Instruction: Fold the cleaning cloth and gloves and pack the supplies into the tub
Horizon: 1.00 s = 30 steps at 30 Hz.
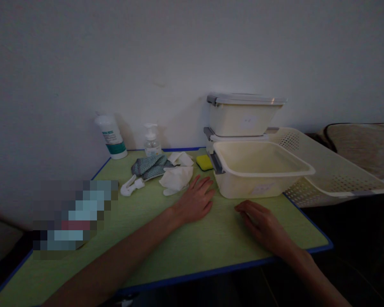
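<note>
My left hand (pixel 195 200) lies flat on the green tabletop (pixel 185 251), fingers spread and nothing in them. Just beyond its fingertips are white gloves or crumpled cloths (pixel 176 178) and a yellow sponge (pixel 204 162). My right hand (pixel 259 224) rests on its side on the tabletop, loosely bent, with the thumb a little apart and nothing visible in it. In front of that hand stands an open cream plastic bin (pixel 252 185) with a grey side clip and a paper label. It touches neither hand.
A lidded box (pixel 243 119) is stacked behind the bin. To the right is a perforated laundry basket (pixel 333 170). A grey cloth (pixel 150 165), white spray head (pixel 132 185), pump bottle (pixel 152 143) and tall white-green bottle (pixel 111 138) stand left. A pixelated object (pixel 83 217) lies near the left edge.
</note>
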Tool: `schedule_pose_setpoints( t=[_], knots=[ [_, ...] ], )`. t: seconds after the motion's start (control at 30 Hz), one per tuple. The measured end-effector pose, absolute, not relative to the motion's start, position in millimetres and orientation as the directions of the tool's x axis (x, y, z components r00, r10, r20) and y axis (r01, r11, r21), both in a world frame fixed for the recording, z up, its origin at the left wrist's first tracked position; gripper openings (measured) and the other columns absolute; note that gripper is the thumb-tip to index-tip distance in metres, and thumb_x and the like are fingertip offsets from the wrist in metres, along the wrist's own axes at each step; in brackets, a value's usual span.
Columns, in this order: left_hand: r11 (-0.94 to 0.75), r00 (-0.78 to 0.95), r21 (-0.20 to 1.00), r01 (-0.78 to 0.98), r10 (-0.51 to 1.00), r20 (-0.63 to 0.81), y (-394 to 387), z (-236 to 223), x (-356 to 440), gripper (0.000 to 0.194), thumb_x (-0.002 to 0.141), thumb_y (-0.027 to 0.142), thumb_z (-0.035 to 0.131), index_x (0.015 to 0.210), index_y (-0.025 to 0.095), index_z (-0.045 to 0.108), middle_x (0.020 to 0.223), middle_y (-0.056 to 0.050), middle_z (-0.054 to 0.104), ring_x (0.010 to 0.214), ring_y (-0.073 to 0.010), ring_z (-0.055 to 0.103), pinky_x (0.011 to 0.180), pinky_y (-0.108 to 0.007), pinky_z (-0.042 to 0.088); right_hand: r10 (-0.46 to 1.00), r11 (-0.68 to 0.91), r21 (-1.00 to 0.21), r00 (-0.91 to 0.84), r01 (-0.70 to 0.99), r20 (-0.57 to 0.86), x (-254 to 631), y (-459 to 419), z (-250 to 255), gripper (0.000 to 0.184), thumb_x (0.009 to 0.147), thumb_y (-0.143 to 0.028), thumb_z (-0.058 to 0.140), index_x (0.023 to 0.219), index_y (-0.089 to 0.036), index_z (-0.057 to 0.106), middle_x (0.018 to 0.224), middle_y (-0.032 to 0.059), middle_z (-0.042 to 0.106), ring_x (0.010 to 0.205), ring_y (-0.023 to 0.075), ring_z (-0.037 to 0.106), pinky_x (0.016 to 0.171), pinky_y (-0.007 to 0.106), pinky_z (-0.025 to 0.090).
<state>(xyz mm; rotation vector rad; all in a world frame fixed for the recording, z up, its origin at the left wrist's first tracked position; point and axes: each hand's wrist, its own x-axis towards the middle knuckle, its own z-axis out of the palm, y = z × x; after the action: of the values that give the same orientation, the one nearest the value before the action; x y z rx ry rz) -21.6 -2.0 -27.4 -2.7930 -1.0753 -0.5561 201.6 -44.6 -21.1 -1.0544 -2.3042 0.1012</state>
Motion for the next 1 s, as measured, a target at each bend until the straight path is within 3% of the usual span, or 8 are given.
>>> schedule_pose_setpoints(
  t=[0.13, 0.23, 0.3, 0.43, 0.57, 0.73, 0.87, 1.0],
  knots=[
    [-0.744, 0.737, -0.153, 0.65, 0.569, 0.364, -0.5, -13.5, -42.0, 0.028, 0.081, 0.008, 0.041, 0.103, 0.011, 0.057, 0.127, -0.015, 0.051, 0.129, -0.0278, 0.035, 0.111, -0.053, 0.006, 0.591, 0.805, -0.136, -0.761, 0.577, 0.27, 159.9, -38.4, -2.7, 0.02, 0.081, -0.007, 0.043, 0.087, -0.014, 0.06, 0.083, 0.008, 0.064, 0.075, 0.0167, 0.059, 0.069, 0.029, 0.046],
    [-0.65, 0.624, -0.106, 0.752, 0.652, 0.43, 4.4, -13.7, -68.8, 0.032, 0.079, 0.011, 0.044, 0.11, 0.012, 0.055, 0.13, -0.017, 0.048, 0.13, -0.0294, 0.034, 0.11, -0.056, 0.005, 0.547, 0.833, 0.005, -0.825, 0.553, 0.141, 121.0, -25.1, 7.2, 0.016, 0.081, -0.008, 0.045, 0.086, -0.014, 0.06, 0.084, 0.0083, 0.064, 0.077, 0.0193, 0.058, 0.072, 0.031, 0.045],
    [-0.55, 0.496, -0.026, 0.835, 0.731, 0.469, 7.2, -21.1, -85.4, 0.039, 0.081, 0.017, 0.047, 0.12, 0.012, 0.05, 0.136, -0.018, 0.042, 0.132, -0.0307, 0.031, 0.109, -0.058, 0.006, 0.551, 0.829, 0.031, -0.825, 0.559, 0.126, 97.1, -14.1, 7.9, 0.018, 0.083, -0.01, 0.043, 0.09, -0.014, 0.06, 0.088, 0.0088, 0.063, 0.082, 0.0203, 0.058, 0.074, 0.032, 0.044],
    [-0.444, 0.356, 0.135, 0.886, 0.836, 0.417, 8.6, -42.1, -104.0, 0.055, 0.084, 0.027, 0.048, 0.135, 0.013, 0.034, 0.145, -0.02, 0.026, 0.135, -0.0343, 0.021, 0.105, -0.059, 0.018, 0.66, 0.744, -0.028, -0.727, 0.668, 0.19, 67.9, 6.4, -4.3, 0.024, 0.084, -0.009, 0.04, 0.1, -0.014, 0.057, 0.099, 0.0105, 0.059, 0.09, 0.0204, 0.056, 0.078, 0.031, 0.044],
    [-0.482, 0.386, 0.229, 0.846, 0.849, 0.361, 8.8, -52.9, -107.2, 0.047, 0.086, 0.023, 0.043, 0.132, 0.013, 0.039, 0.139, -0.019, 0.038, 0.129, -0.0289, 0.034, 0.104, -0.051, 0.028, 0.723, 0.685, -0.116, -0.651, 0.72, 0.23, 65.9, 17.7, -18.6, 0.024, 0.083, -0.011, 0.041, 0.103, -0.012, 0.053, 0.103, 0.0115, 0.057, 0.098, 0.0208, 0.053, 0.085, 0.032, 0.043],
    [-0.542, 0.417, 0.374, 0.753, 0.832, 0.365, 11.2, -49.2, -108.3, 0.035, 0.082, 0.013, 0.044, 0.116, 0.016, 0.052, 0.115, -0.012, 0.055, 0.108, -0.0232, 0.052, 0.094, -0.041, 0.041, 0.732, 0.681, -0.21, -0.646, 0.702, 0.215, 73.9, 17.8, -20.7, 0.022, 0.082, -0.01, 0.042, 0.102, -0.013, 0.052, 0.102, 0.0103, 0.058, 0.097, 0.0199, 0.053, 0.085, 0.031, 0.041],
    [-0.484, 0.375, 0.572, 0.662, 0.875, 0.306, 11.2, -42.6, -107.5, 0.023, 0.073, 0.007, 0.047, 0.091, 0.017, 0.056, 0.092, -0.005, 0.057, 0.088, -0.0194, 0.055, 0.08, -0.033, 0.044, 0.759, 0.651, -0.239, -0.631, 0.721, 0.162, 72.1, 15.0, -20.4, 0.029, 0.083, -0.012, 0.04, 0.111, -0.01, 0.045, 0.089, 0.0086, 0.061, 0.085, 0.0196, 0.056, 0.076, 0.03, 0.041],
    [-0.432, 0.334, 0.645, 0.63, 0.901, 0.277, 9.3, -36.6, -105.8, 0.016, 0.067, 0.006, 0.05, 0.078, 0.017, 0.052, 0.075, 0.001, 0.055, 0.073, -0.0166, 0.052, 0.066, -0.027, 0.04, 0.745, 0.664, -0.249, -0.649, 0.705, 0.152, 69.7, 13.7, -20.4, 0.032, 0.083, -0.014, 0.042, 0.114, -0.012, 0.044, 0.08, 0.0052, 0.061, 0.077, 0.0192, 0.057, 0.069, 0.028, 0.039]
  ],
)
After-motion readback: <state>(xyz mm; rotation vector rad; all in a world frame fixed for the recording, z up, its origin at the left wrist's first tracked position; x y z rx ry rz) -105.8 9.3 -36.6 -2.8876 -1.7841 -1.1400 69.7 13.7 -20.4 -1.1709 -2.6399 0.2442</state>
